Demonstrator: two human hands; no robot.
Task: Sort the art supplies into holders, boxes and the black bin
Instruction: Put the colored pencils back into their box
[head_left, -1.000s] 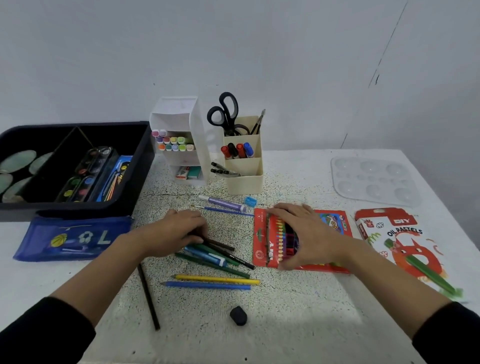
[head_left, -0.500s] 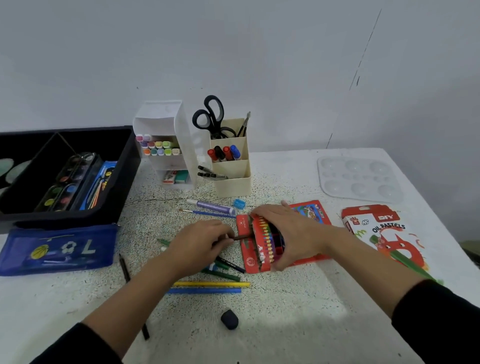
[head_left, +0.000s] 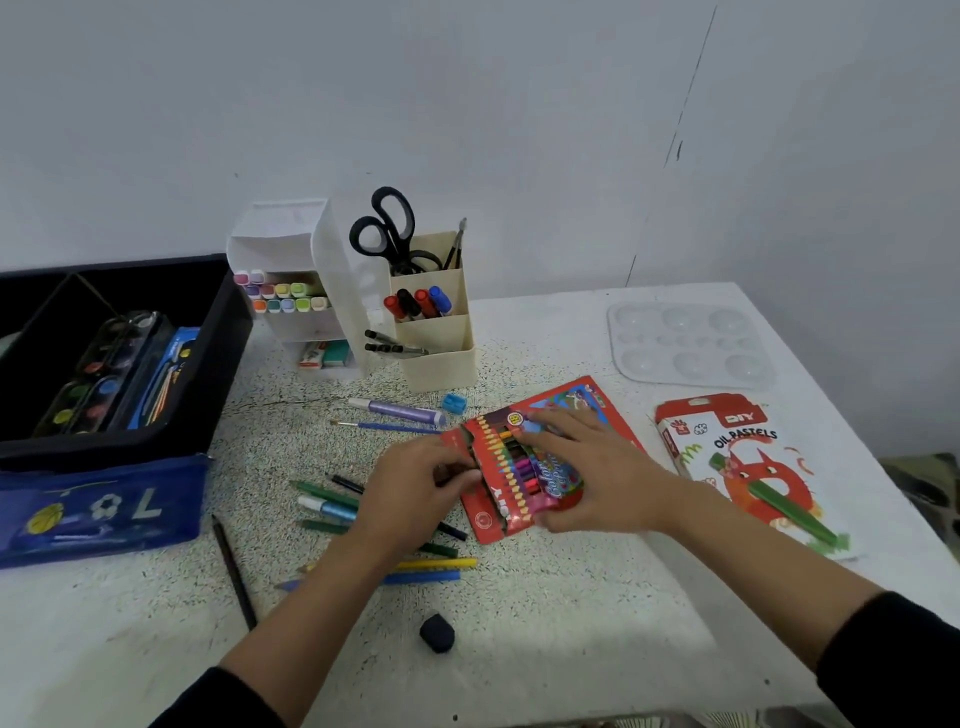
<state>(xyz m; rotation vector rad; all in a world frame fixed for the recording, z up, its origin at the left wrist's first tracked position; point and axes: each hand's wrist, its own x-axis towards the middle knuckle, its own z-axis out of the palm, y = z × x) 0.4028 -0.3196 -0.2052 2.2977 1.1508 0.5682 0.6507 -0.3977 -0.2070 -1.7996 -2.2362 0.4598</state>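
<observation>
Grey wall (head_left: 519, 104) behind, speckled tabletop (head_left: 571, 623) below. Pressing one red pencil box (head_left: 488, 519) flat under right hand (head_left: 587, 467), fingers straight; long axis running near-to-far, open mouth facing left hand (head_left: 415, 499), the nearer one. Pinching, probably, one dark pencil (head_left: 444, 474) at that mouth, left fingers (head_left: 457, 467) curled. At least seven loose pencils (head_left: 322, 491) just left; two holders (head_left: 447, 358), one black bin (head_left: 218, 364) beyond.

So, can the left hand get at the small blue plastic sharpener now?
Probably yes: the small blue plastic sharpener lies uncovered just beyond the left hand, nothing standing between them, though the hand must first release the dark pencil it pinches.
</observation>
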